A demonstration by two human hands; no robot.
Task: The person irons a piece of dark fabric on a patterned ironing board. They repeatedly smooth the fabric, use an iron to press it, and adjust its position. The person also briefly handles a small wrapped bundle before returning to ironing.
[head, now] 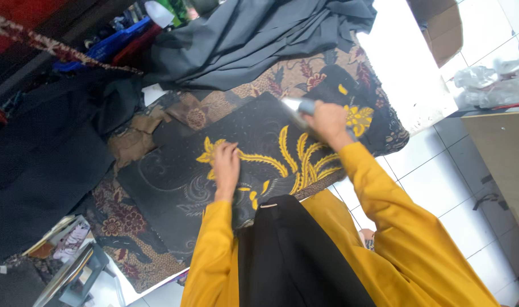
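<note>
Head view: your left hand (226,166) presses flat, fingers spread, on the black-and-yellow batik cloth (236,165) at centre; your right hand (326,122), at 2 o'clock, grips an iron (300,107).

Black and gold batik under mustard sleeves

The batik cloth (253,142) is black with bright yellow feather and flower motifs and faint grey scrollwork; the cloth beneath (128,224) is brown with dark red flowers. The sleeves (384,193) are mustard yellow, and black fabric (293,256) hangs between them. The iron (301,106) in the right hand (327,122) is silvery with blue. A plain grey cloth (259,34) lies above; the floor tiles (435,176) are white.
</note>
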